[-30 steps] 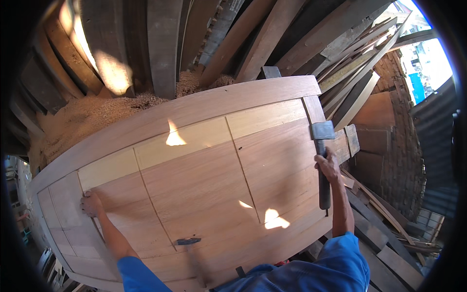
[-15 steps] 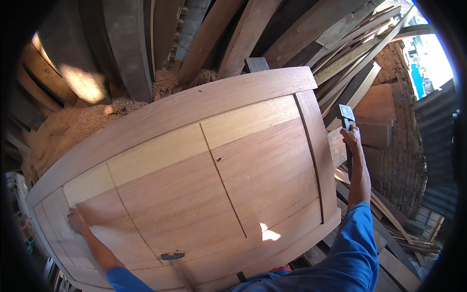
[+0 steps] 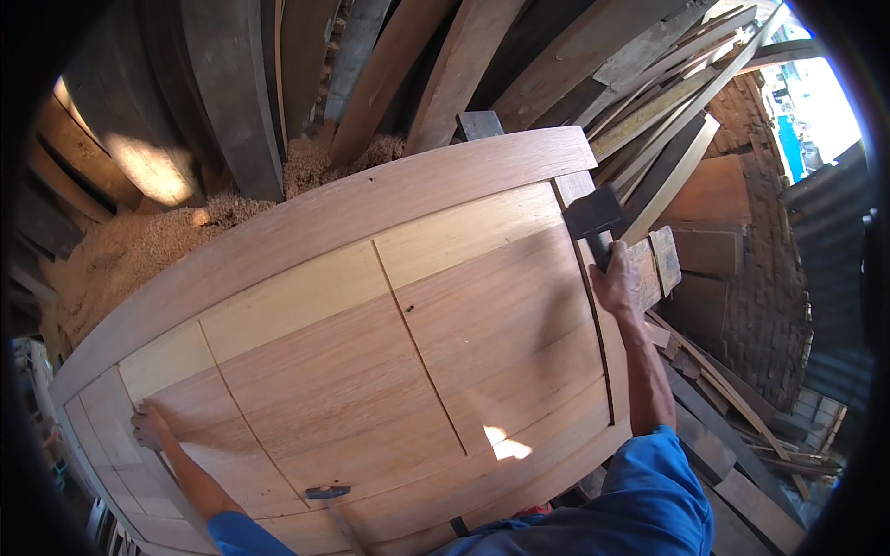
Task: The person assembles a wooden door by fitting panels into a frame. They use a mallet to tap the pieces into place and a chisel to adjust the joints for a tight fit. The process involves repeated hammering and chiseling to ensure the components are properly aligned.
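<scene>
A large wooden panelled door [image 3: 324, 371] lies before me, with pale and reddish boards between its rails. My right hand [image 3: 616, 278] is closed round the handle of a mallet with a dark, blocky head [image 3: 593, 213]. The mallet head is over the upper part of the door's right stile [image 3: 607, 324]; whether they touch, I cannot tell. At the far left, my left hand [image 3: 150, 426] rests with curled fingers by a greyish wooden strip [image 3: 171, 482] of the door. What those fingers hold is hidden. A hammer [image 3: 328, 492] lies on the door near its front edge.
Dark planks [image 3: 222, 93] lean behind the door, above heaped wood shavings [image 3: 139, 250]. A wooden block [image 3: 480, 125] pokes out past the far rail. Pale board ends [image 3: 663, 259] jut out at the right, near stacked offcuts [image 3: 732, 482] and a brick wall [image 3: 769, 278].
My right hand has swung the mallet leftward, from beside the door to over its right stile. My left hand and the lying hammer have stayed in place.
</scene>
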The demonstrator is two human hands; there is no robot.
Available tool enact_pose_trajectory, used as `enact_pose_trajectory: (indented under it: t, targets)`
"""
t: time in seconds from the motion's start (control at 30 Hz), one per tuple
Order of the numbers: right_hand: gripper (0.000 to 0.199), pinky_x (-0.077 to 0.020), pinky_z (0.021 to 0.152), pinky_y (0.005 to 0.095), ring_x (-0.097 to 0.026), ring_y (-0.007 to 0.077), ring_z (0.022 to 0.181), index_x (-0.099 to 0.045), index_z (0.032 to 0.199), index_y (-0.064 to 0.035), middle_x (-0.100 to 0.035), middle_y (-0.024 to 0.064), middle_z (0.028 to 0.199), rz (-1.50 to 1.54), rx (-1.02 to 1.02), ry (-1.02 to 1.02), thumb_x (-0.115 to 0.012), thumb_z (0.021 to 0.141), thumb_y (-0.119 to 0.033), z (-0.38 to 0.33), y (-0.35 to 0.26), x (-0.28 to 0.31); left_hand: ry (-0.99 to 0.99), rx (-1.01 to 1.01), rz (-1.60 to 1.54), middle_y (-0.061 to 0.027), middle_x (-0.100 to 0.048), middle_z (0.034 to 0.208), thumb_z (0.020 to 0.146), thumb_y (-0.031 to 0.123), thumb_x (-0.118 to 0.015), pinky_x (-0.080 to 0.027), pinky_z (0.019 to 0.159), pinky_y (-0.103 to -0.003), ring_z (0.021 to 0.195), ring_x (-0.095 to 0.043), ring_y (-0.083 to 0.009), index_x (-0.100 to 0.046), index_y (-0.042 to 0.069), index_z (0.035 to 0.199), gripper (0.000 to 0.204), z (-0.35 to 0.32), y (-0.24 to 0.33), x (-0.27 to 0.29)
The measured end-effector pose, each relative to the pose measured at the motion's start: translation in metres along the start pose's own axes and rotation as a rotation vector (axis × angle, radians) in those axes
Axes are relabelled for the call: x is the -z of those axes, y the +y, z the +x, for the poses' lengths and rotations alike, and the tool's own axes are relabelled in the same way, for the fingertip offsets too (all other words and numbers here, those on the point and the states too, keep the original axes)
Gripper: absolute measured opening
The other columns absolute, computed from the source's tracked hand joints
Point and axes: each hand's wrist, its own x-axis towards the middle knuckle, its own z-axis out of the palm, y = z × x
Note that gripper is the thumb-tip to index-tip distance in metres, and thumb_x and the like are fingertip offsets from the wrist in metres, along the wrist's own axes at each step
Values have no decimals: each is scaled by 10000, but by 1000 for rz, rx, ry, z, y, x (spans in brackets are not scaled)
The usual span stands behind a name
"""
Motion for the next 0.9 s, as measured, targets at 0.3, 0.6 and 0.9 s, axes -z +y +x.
enact_pose_trajectory:
  t: [0.3,0.6,0.9]
  targets:
    - [601,-489,923,544,-632,442,1084,-441,1361,-60,-650,251,1142,42,256,-284,-760,872,-202,-51,-66,-8,19,52,-16,-216,-568,1379,986,560,-391,-468,1032,-561,1281,-527,-427,-622,136,1339,598,-7,4,8]
    - [710,-513,900,518,-663,456,1038,-448,1523,-60,-683,274,1108,98,43,-72,-724,908,-284,8,-40,-38,-14,27,-47,-234,-569,1386,990,600,-382,-457,1055,-575,1292,-528,-446,-616,131,1366,645,6,-2,-1]
    - [715,-512,916,513,-671,442,1049,-441,1530,-60,-693,279,1086,47,43,-149,-712,910,-292,7,-45,-32,-1,24,-28,-238,-566,1386,992,594,-380,-459,1050,-575,1287,-532,-435,-609,105,1365,656,7,-5,-2]
